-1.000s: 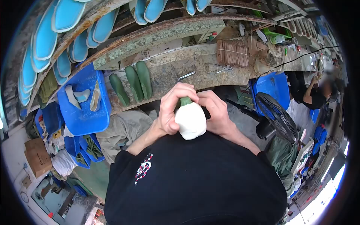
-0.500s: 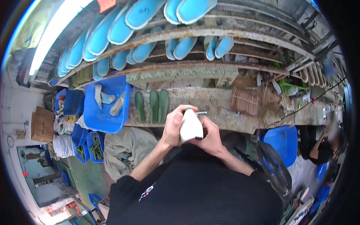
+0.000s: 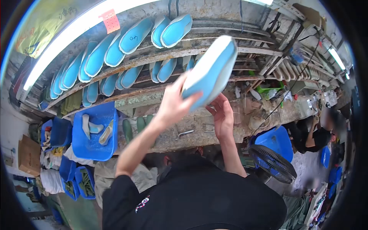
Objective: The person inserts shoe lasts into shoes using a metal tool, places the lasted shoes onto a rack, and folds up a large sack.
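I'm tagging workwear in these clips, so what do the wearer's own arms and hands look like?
The left hand and right hand are ungloved, with no watch visible. Both forearms are bare below the short sleeves of a black top. A small red-and-white motif marks its left front, too small to read clearly.

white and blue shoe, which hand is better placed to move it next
Left, probably: the left hand grips the shoe near its lower end, while the right hand is half open beside that end, any contact unclear.
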Available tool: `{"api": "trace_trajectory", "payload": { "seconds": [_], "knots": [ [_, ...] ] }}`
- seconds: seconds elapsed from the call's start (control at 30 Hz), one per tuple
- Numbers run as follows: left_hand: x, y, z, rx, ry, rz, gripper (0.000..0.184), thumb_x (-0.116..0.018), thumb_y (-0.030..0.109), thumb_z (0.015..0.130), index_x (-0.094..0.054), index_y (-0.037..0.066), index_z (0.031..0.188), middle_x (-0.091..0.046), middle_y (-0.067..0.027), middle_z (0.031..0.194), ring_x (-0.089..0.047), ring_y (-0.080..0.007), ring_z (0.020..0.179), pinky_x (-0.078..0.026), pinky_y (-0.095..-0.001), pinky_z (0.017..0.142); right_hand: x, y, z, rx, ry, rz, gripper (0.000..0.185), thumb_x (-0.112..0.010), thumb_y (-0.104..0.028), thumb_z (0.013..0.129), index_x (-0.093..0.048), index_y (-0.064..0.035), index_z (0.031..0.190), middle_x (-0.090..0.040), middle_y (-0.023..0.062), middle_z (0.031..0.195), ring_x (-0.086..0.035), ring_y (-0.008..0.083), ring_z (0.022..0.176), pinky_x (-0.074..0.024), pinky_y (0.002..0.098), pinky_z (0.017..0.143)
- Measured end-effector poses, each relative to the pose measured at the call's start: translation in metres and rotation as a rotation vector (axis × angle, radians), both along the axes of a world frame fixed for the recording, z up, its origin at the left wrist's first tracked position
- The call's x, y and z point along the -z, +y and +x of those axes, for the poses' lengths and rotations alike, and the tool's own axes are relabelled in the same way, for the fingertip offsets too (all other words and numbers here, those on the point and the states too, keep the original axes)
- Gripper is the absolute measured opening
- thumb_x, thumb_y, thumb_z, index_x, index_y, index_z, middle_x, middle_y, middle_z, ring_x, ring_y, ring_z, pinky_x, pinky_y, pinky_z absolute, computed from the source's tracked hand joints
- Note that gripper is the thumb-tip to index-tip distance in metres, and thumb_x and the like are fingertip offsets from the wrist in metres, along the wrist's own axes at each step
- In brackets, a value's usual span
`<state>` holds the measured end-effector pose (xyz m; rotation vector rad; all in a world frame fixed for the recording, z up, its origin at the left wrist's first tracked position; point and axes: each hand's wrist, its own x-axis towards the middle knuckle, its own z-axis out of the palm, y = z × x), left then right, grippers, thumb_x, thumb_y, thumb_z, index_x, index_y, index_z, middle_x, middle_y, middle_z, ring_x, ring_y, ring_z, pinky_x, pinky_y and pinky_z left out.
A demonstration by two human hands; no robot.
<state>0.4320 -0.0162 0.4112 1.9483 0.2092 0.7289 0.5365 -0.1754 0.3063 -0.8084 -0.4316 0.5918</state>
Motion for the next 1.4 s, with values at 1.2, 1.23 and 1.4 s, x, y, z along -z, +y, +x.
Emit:
{"api": "trace_trajectory", "payload": {
  "seconds": [1.2,1.23,1.4],
  "knots": [
    [0.445,0.442,-0.517,-0.904,0.829,0.275,0.038,-0.069,0.025,0.094,-0.064,0.008,0.127,-0.068,-0.0203,0.123,-0.064,-0.0391,0.115,-0.052,-0.0489,0.098,0.316,0.259,-0.351,-0.827,-0.343,-0.995,0.054,-0.072,-0.027,0.094,-0.055,0.0038,0.134,-0.069,0.0161,0.114,-0.068,0.0274,0.107,-0.0539,0.0379,0.093],
    [0.458,0.442,-0.511,-0.867,0.828,0.251,0.038,-0.069,0.025,0.094,-0.064,0.008,0.127,-0.068,-0.0203,0.123,-0.064,-0.0391,0.115,-0.052,-0.0489,0.098,0.34,0.275,-0.37,-0.706,-0.599,-1.066,0.066,-0.076,-0.03,0.089,-0.051,0.0049,0.139,-0.066,0.0196,0.119,-0.066,0.0324,0.112,-0.0528,0.0417,0.096],
    [0.49,0.466,-0.52,-0.347,1.396,-0.143,0.051,-0.078,0.042,0.085,-0.064,0.009,0.122,-0.071,-0.0167,0.117,-0.069,-0.0345,0.102,-0.054,-0.0469,0.086,0.376,0.344,-0.435,-0.404,-0.931,-1.241,0.094,-0.079,-0.028,0.082,-0.029,0.0047,0.155,-0.051,0.0294,0.132,-0.052,0.0471,0.126,-0.0454,0.0475,0.106]
  ]
}}
